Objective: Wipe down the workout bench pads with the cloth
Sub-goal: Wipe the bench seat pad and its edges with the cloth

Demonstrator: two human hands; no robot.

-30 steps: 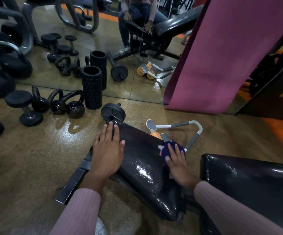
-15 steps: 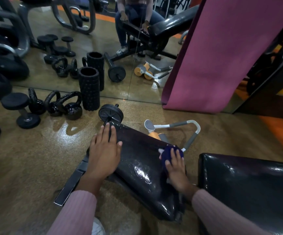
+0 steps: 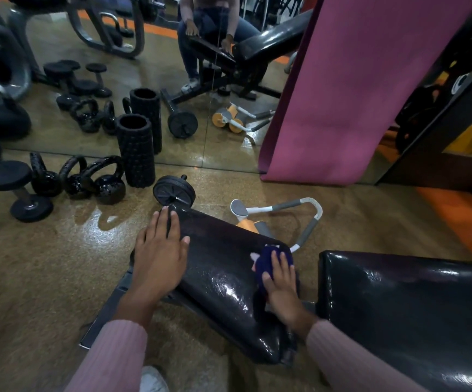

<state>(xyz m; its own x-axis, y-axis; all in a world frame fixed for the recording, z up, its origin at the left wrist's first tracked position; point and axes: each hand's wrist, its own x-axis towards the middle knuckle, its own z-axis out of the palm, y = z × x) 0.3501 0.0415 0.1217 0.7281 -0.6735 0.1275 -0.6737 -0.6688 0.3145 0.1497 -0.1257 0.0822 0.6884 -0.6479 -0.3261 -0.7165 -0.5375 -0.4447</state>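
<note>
The bench's shiny black seat pad [image 3: 223,273] slopes away from me in the lower middle. A larger black back pad [image 3: 404,301] lies to its right. My left hand [image 3: 158,256] rests flat, fingers spread, on the seat pad's left edge. My right hand [image 3: 281,287] presses a dark blue cloth [image 3: 268,261] against the seat pad's right edge; the cloth bunches out past my fingertips.
A mirror [image 3: 215,154] runs along the floor ahead. Kettlebells [image 3: 107,185], a dumbbell [image 3: 22,193], a foam roller [image 3: 135,151] and a weight plate [image 3: 174,190] sit at front left. An ab roller [image 3: 282,213] lies beyond the seat pad. A pink mat [image 3: 356,89] leans at right.
My right hand has slid the cloth a little back toward me along the seat pad's right edge. My left hand keeps its place on the pad.
</note>
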